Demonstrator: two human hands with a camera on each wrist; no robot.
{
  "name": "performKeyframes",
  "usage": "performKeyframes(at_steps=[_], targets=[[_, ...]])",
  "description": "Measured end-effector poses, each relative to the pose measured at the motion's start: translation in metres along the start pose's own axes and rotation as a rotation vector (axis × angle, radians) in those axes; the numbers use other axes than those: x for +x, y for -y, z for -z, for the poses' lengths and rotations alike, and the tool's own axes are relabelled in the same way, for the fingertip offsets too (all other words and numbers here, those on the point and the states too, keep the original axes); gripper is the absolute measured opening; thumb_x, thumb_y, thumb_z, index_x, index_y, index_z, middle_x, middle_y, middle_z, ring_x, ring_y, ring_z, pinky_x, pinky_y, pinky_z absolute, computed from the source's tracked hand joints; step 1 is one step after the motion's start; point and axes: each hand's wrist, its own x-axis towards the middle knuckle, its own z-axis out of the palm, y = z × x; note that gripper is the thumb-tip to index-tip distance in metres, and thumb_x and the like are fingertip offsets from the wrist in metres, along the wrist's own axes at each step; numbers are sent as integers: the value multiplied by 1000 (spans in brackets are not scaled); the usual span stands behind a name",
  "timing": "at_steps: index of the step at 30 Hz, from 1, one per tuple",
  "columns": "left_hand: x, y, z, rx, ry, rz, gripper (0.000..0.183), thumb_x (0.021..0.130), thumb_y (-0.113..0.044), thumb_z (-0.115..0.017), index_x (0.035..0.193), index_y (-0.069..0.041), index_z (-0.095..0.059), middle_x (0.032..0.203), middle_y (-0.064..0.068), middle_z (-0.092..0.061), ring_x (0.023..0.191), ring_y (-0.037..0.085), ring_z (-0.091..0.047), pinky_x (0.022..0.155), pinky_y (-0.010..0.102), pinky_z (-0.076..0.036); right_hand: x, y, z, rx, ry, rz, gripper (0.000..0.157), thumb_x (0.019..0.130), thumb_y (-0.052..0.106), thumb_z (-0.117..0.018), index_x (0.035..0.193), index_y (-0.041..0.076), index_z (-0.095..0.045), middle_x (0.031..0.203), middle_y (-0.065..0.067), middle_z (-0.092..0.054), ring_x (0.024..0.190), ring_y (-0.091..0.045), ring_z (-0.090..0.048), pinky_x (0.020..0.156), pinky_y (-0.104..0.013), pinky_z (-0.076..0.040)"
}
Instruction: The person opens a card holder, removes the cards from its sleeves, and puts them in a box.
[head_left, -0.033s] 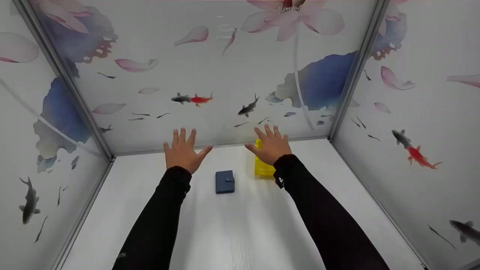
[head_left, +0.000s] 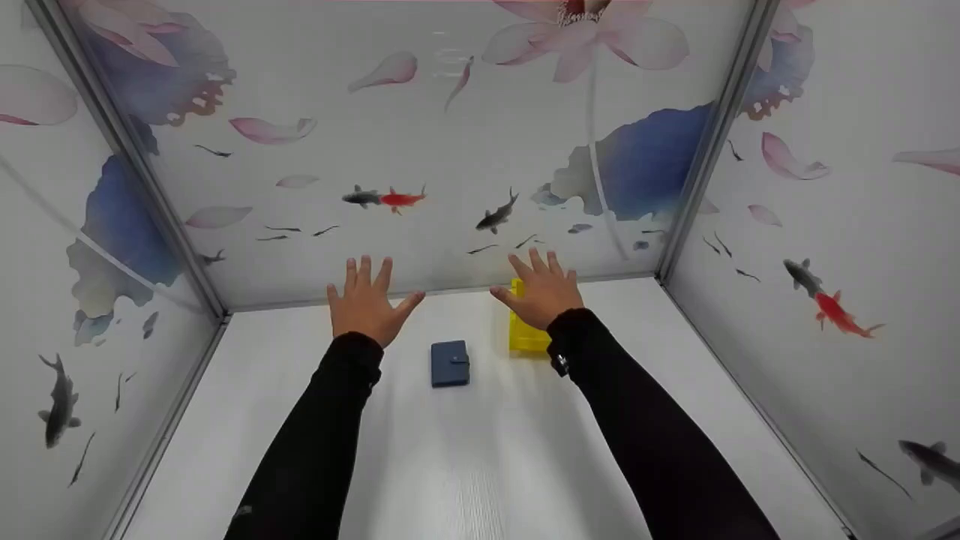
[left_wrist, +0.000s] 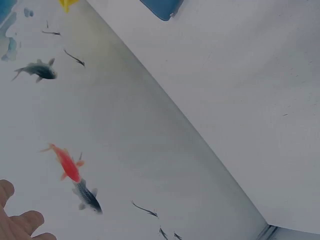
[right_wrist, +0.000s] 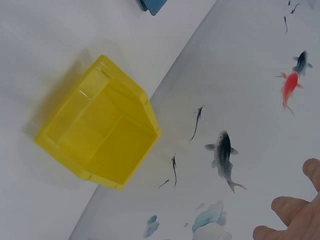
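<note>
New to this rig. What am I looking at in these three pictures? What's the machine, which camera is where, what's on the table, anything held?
No machine: these are a person's bare hands, with dark sleeves. The widest picture comes from a camera on the head, looking forward and down. The other two come from a camera on each wrist: the left one catches some fingers at its lower left corner; the right one looks onto a yellow bin.

On the white table lie that bin and, left of it, a small blue case with a strap; wallet or notebook, I can't tell. The fish and petals are printed on the wall panels.

Nothing is held: the left hand and right hand both have fingers spread.
</note>
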Motion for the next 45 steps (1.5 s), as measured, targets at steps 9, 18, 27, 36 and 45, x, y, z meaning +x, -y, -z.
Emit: performKeyframes(at_steps=[9, 18, 27, 36, 45], targets=[[-2, 0, -6, 0, 12, 17, 101, 107, -83, -49, 183, -22, -21, 191, 19, -15, 179, 43, -7, 139, 78, -11, -3, 1, -2, -10, -10, 3, 88, 112, 79, -42, 183, 29, -24, 191, -17, -16, 177, -48, -11, 138, -78, -15], [-11, -1, -30, -55, 59, -52, 97, 109, -74, -57, 182, -18, -25, 191, 17, -13, 179, 41, -6, 140, 74, -17, -8, -5, -12, 25, 3, -5, 88, 112, 78, -45, 182, 29, -26, 191, -16, -15, 177, -48, -10, 138, -79, -12], [-21, -7, -80, -37, 118, -125, 69, 108, -50, -76, 162, -8, -62, 178, 19, -46, 167, 41, -40, 125, 67, -49, -11, -10, -29, 51, 16, -16, 88, 112, 78, -44, 182, 27, -28, 191, -16, -19, 177, -47, -12, 138, -79, -14], [-30, -8, -128, -24, 248, -91, 65, 106, -41, -81, 160, -9, -64, 174, 16, -54, 163, 40, -48, 123, 69, -50, -18, -18, -52, 78, 36, -17, 89, 112, 77, -46, 181, 22, -32, 190, -18, -21, 177, -48, -15, 137, -80, -15], [-35, -12, -158, -28, 324, -101, 61, 107, -38, -79, 161, -11, -64, 173, 10, -57, 163, 37, -49, 125, 69, -48, -15, -19, -77, 57, 80, -43, 87, 111, 75, -53, 179, 23, -36, 189, -17, -27, 176, -47, -18, 138, -77, -18]])
